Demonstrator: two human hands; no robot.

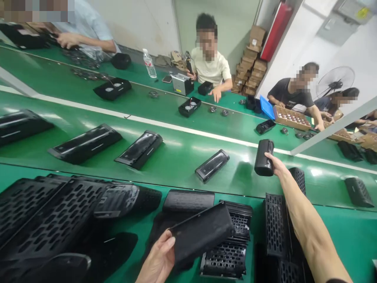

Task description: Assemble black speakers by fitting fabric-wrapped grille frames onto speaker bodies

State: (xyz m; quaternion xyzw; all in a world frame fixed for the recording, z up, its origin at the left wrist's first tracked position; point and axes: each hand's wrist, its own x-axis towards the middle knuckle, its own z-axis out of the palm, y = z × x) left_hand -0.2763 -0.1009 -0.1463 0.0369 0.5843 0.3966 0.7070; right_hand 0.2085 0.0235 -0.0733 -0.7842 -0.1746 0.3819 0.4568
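My left hand [160, 255] grips the near end of a long black casing [203, 232], tilted above perforated black parts [226, 259] on the near table. Stretched out to the right, my right hand [273, 162] holds a shorter black housing [264, 157] over the green belt, its shadow falling to the left. On the belt, a slim black unit [212, 165] lies between my hands, with more black units [140, 149] farther left.
Stacks of perforated black covers [59, 212] fill the near left; another stack [275, 224] stands beneath my right forearm. Across the belt, people sit at a green bench with a bottle [149, 63], a grey box [182, 84] and a carton of parts [291, 118]. A white post [335, 125] slants at right.
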